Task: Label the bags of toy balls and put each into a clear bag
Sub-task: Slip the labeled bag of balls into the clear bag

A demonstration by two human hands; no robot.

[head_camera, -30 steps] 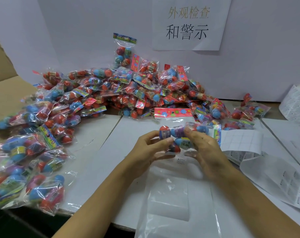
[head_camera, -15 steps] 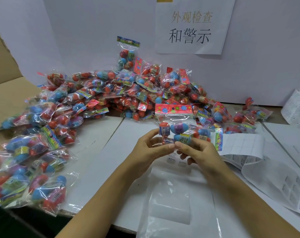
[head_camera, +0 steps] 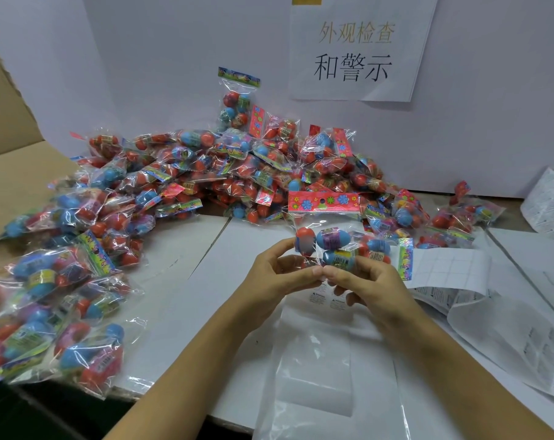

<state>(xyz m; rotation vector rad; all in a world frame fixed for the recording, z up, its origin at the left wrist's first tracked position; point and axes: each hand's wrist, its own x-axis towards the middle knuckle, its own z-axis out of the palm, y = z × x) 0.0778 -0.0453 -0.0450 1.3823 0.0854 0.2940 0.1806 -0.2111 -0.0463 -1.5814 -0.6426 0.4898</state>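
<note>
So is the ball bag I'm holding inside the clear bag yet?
Out. Both hands hold the ball bag above the flat clear bag.

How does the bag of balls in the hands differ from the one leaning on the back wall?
The held bag is gripped by the left hand and right hand above the table; the leaning bag stands untouched atop the pile. The held bag's header card is pink with flowers; the leaning bag's is green and blue. Both are upright, clear, and hold red and blue balls.

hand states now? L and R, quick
Left hand: fingers pinch the lower edge of the held bag of toy balls.
Right hand: fingers curled round the same bag from below.
</note>
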